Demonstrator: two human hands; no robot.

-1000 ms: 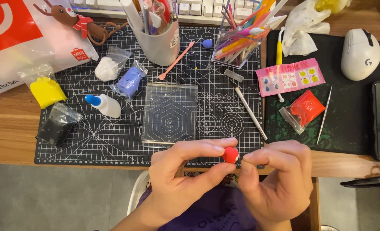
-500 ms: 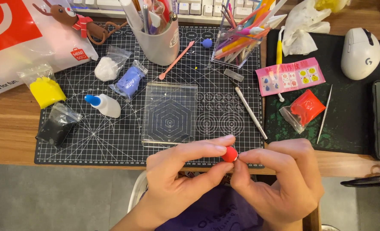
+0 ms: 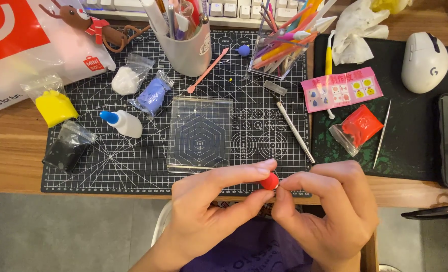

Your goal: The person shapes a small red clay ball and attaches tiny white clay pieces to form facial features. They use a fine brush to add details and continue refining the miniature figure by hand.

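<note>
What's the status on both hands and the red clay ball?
Left hand and right hand both pinch the small red clay ball at fingertips, above the cutting mat's near edge. Nothing between hands and ball.

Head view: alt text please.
Both hands, left hand and right hand, pinch a small red clay ball above a black gridded cutting mat, near a clear square acrylic plate.

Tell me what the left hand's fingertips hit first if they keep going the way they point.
The left hand points right, pinching a small red clay ball. Directly beyond the ball are the right hand's fingertips, already touching the ball's other side, so that is probably first contact. Depth looks about equal.
</note>
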